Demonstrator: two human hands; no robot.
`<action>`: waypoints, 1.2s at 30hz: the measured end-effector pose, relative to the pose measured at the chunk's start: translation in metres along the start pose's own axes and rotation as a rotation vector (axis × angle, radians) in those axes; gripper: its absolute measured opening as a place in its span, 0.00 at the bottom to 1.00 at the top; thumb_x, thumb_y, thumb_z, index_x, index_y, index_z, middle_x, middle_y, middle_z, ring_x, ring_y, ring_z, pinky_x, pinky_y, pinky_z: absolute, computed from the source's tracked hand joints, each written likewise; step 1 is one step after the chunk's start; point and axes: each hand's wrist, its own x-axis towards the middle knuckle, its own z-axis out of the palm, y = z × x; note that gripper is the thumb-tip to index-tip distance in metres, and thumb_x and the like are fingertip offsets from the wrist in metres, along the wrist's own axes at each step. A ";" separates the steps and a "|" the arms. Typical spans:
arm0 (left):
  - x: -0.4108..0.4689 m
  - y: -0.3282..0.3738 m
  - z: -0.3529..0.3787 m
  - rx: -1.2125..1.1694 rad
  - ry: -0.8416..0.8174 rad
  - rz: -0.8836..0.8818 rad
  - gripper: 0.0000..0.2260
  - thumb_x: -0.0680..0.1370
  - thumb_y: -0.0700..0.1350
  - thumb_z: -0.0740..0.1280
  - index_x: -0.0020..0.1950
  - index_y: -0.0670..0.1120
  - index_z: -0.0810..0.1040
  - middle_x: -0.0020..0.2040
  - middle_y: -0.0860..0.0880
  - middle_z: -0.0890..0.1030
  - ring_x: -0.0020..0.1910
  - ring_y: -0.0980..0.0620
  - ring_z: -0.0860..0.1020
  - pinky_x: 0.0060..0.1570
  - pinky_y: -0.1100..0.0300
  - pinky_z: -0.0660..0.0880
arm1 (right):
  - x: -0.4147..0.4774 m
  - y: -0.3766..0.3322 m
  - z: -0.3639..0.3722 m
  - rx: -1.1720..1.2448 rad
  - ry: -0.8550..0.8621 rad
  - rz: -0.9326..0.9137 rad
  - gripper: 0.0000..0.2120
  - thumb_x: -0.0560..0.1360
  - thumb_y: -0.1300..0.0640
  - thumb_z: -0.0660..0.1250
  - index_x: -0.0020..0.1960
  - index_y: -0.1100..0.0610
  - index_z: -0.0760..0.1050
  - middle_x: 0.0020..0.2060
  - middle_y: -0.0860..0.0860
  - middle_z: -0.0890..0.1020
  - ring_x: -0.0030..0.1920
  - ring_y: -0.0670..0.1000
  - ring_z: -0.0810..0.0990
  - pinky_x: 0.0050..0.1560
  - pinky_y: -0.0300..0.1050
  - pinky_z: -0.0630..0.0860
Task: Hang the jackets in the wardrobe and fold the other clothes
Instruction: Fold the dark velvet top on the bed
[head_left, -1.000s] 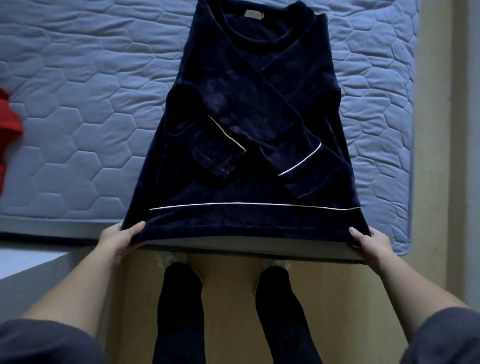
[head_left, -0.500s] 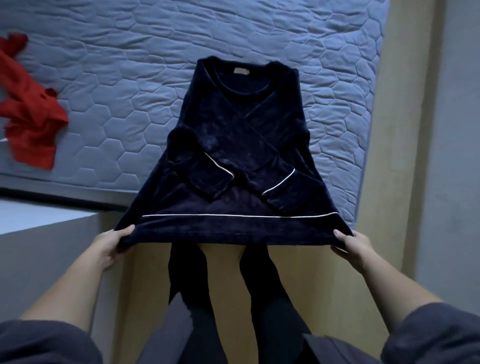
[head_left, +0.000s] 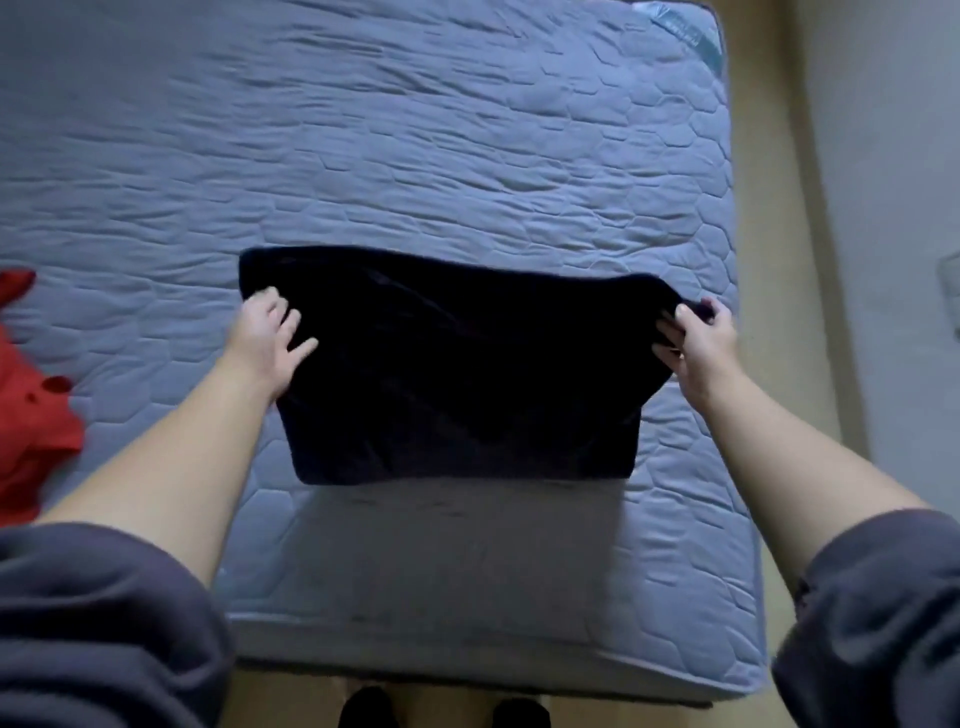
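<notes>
Pinching navy top (head_left: 457, 374) — right hand (head_left: 701, 348) — left hand (head_left: 267, 338) pressing.

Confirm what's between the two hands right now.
Head view: the folded navy top fills the gap; left hand rests on one end, right hand pinches the other.

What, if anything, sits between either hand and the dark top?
Nothing visible. The left hand rests on the dark top at its left edge; the right hand pinches its right corner. The red garment lies apart on the mattress, far left.
</notes>
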 end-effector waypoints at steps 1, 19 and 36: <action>0.011 -0.008 0.015 0.096 -0.028 0.010 0.16 0.83 0.49 0.54 0.71 0.52 0.64 0.72 0.53 0.66 0.68 0.53 0.68 0.70 0.44 0.60 | 0.006 0.009 0.015 -0.076 -0.044 0.003 0.23 0.81 0.58 0.59 0.73 0.50 0.58 0.56 0.48 0.76 0.58 0.51 0.77 0.55 0.48 0.74; 0.028 -0.265 0.037 -0.030 0.245 -0.597 0.28 0.67 0.57 0.75 0.60 0.46 0.71 0.60 0.46 0.75 0.57 0.43 0.76 0.55 0.45 0.77 | 0.024 0.233 0.055 -1.867 -0.389 -0.575 0.33 0.70 0.58 0.70 0.70 0.52 0.60 0.62 0.54 0.70 0.58 0.58 0.72 0.50 0.50 0.70; 0.001 -0.218 -0.093 0.840 0.151 -0.453 0.17 0.73 0.44 0.68 0.59 0.39 0.75 0.53 0.43 0.77 0.40 0.49 0.76 0.39 0.59 0.73 | -0.181 0.297 0.074 -1.500 -0.862 0.089 0.15 0.70 0.51 0.66 0.50 0.54 0.63 0.49 0.54 0.78 0.50 0.59 0.78 0.41 0.45 0.70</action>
